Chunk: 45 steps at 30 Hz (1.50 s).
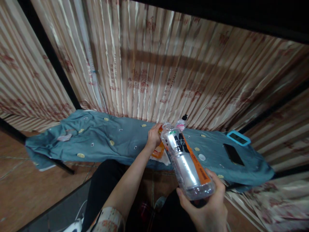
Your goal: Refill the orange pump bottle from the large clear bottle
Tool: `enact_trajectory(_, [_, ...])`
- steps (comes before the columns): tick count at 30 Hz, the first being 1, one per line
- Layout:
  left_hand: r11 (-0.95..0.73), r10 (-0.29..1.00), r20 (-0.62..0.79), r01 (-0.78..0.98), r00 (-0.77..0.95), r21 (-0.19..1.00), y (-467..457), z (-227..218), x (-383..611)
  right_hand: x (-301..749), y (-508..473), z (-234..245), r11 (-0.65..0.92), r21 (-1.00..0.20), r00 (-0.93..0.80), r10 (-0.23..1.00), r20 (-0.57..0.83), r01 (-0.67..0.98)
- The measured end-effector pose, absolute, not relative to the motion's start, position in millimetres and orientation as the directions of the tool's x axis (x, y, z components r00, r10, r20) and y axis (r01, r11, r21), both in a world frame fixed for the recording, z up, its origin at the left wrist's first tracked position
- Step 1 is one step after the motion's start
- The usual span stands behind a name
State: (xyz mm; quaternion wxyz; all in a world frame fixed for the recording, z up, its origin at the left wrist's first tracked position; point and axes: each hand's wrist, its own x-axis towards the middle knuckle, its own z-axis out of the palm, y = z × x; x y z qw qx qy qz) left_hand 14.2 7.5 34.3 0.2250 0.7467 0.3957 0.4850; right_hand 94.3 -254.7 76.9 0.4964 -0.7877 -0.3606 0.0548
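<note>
My right hand (207, 206) grips the base of a clear plastic bottle (185, 158) with an orange, black and white label. The bottle tilts away from me, its mouth pointing at the blue-covered ironing board (113, 141). My left hand (154, 135) reaches to the board and closes around an orange object (159, 149), which sits at the bottle's mouth. A small spray nozzle with a black tip (182, 121) stands just behind the bottle's neck. A white cloth (166, 159) lies under the orange object.
A black phone (233, 154) and a device in a turquoise case (238, 138) lie on the board's right end. A striped beige curtain (169, 71) hangs behind the board. Brown tiled floor (29, 187) shows at left. A white iron (74, 225) sits by my knee.
</note>
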Motion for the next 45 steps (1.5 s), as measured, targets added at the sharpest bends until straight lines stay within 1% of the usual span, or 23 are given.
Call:
enact_trajectory(9, [-0.582,0.811,0.544,0.377,0.213,0.72,7.0,34.9,13.9,95.3,-256.3,76.4,-0.238,-0.787,0.708,0.629,0.322,0.569])
enact_trajectory(15, [-0.576,0.815,0.539,0.4,0.211,0.713,6.7,35.1,13.7,93.2,-256.2,79.3,-0.242,-0.8,0.72,0.623,0.306,0.549])
enact_trajectory(20, [-0.566,0.822,0.531,0.414,0.209,0.713,5.9,35.2,13.5,94.3,-256.1,77.2,-0.242,-0.78,0.705,0.629,0.326,0.576])
enact_trajectory(31, [-0.569,0.821,0.531,0.392,0.212,0.723,4.6,36.5,14.3,92.6,-256.6,81.6,-0.262,-0.81,0.728,0.631,0.268,0.525])
enact_trajectory(45, [-0.579,0.813,0.543,0.377,0.207,0.723,5.1,35.3,14.1,92.7,-257.5,81.2,-0.256,-0.801,0.719,0.635,0.283,0.541])
